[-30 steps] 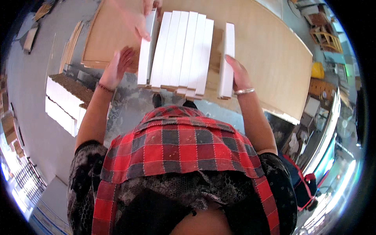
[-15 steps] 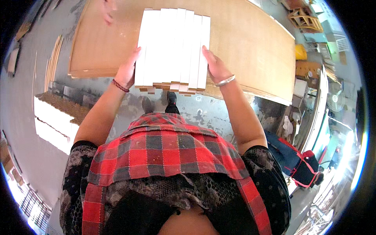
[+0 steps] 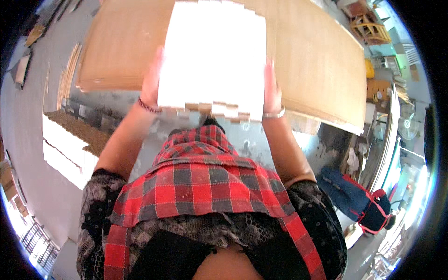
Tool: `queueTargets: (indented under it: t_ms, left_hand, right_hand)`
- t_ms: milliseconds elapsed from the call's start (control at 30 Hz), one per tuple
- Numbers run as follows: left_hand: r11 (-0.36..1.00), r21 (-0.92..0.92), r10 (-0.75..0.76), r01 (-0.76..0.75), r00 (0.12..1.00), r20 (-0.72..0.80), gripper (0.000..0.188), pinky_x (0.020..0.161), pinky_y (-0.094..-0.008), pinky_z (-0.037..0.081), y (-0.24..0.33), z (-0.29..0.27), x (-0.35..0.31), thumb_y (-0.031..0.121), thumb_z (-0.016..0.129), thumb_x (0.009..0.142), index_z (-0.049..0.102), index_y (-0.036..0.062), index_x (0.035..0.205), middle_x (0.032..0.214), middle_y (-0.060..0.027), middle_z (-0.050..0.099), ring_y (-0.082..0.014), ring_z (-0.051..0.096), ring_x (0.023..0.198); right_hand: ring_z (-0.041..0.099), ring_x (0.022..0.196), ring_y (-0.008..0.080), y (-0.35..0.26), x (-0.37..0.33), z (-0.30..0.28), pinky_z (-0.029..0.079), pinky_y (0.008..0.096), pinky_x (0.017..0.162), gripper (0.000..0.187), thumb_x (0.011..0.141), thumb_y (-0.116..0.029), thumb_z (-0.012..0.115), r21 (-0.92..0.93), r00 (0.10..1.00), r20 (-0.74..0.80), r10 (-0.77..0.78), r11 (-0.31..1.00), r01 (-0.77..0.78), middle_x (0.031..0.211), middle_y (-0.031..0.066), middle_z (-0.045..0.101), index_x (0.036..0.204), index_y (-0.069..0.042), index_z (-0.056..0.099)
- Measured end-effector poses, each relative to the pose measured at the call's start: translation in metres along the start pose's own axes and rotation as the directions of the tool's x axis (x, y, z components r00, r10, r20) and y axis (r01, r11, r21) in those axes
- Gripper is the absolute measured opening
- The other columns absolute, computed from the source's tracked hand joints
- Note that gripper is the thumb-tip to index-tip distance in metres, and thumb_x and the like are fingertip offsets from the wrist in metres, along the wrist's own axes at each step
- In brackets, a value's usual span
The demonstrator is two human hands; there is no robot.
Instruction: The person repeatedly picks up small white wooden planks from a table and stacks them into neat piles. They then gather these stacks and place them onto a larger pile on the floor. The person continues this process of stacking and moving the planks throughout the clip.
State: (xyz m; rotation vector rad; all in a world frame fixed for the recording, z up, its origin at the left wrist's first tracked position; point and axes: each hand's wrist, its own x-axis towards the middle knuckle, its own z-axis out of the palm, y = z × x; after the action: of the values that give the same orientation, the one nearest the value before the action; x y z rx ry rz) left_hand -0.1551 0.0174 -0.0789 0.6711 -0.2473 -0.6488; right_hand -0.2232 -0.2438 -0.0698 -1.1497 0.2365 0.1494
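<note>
A block of long white strips [image 3: 212,58] with brown ends is held up between my two hands. Its near ends are uneven, some sticking out past others. My left hand [image 3: 152,77] presses against the left side of the block, slightly smeared by motion. On the opposite side, my right hand [image 3: 271,88] presses the block's edge, its thumb upright along it. Much of the fingers on both hands is hidden behind or under the strips. Below the block lies a wide brown cardboard-topped surface [image 3: 317,60].
To my left on the floor is a pile of white-sided boards [image 3: 67,147] with a rough brown top. Thin wooden strips [image 3: 69,74] lean beyond it. At the right, a person [image 3: 357,196] in dark clothes with red straps is near stacked materials and a standing fan [image 3: 408,123].
Both hands have lifted the white strips, which look larger and nearer to me. A blurred hand at the upper left, over the cardboard, is gone from view.
</note>
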Motion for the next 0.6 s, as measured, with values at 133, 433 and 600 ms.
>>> queueTargets:
  t_ms: [133,433,600]
  left_hand:
    - [0.664,0.744,0.166,0.079,0.954,-0.249,0.062,0.105,-0.0387,0.035,-0.018,0.011,-0.064,0.047,0.040,0.098,0.038,-0.0007,0.138,0.136,-0.0152,0.045,-0.0256,0.043,0.126]
    - [0.946,0.310,0.150,-0.093,0.974,-0.167,0.094,0.114,-0.0410,0.018,-0.052,-0.029,-0.102,0.056,0.054,0.086,0.009,0.0020,0.149,0.154,-0.0126,0.018,-0.0254,0.018,0.141]
    - [0.921,0.365,-0.113,0.132,0.991,-0.074,0.100,0.115,-0.0392,0.011,-0.033,-0.041,-0.123,0.053,0.056,0.086,-0.005,0.0078,0.152,0.158,-0.0100,0.005,-0.0208,0.006,0.144]
  right_hand:
    - [0.045,0.125,0.0269,0.010,-0.066,0.003,0.038,0.0421,0.103,0.058,0.100,-0.044,0.033,-0.712,0.944,0.182,-0.274,0.625,0.319,0.138,0.0169,0.044,0.144,-0.007,0.030]
    - [0.048,0.121,0.0239,0.059,-0.102,0.002,0.039,0.0379,0.103,0.062,0.098,-0.043,0.040,-0.013,0.950,-0.279,0.141,0.989,-0.151,0.135,0.0125,0.046,0.143,-0.001,0.028]
    - [0.044,0.129,0.0297,0.061,-0.094,-0.008,0.034,0.0432,0.108,0.070,0.098,-0.049,0.028,-0.475,0.937,0.346,0.043,0.869,0.136,0.138,0.0195,0.048,0.134,0.008,0.043]
